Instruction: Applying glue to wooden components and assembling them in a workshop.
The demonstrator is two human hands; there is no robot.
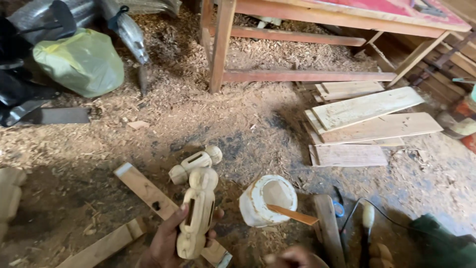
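My left hand [166, 242] grips a pale turned wooden piece [197, 213] with a long slot in its side, held upright near the bottom edge. A second, similar carved piece [195, 163] lies on the sawdust just beyond it. My right hand [293, 258] shows only partly at the bottom edge and holds a thin orange-brown stick [292, 215], whose tip reaches into a white pot [267, 199] standing on the floor between the hands.
Sawdust covers the floor. Wooden battens [144, 190] lie under the left hand, a stack of boards [367, 121] to the right, a wooden bench frame [297, 49] at the back, a yellow-green bag [79, 62] top left. A cabled tool [368, 218] lies lower right.
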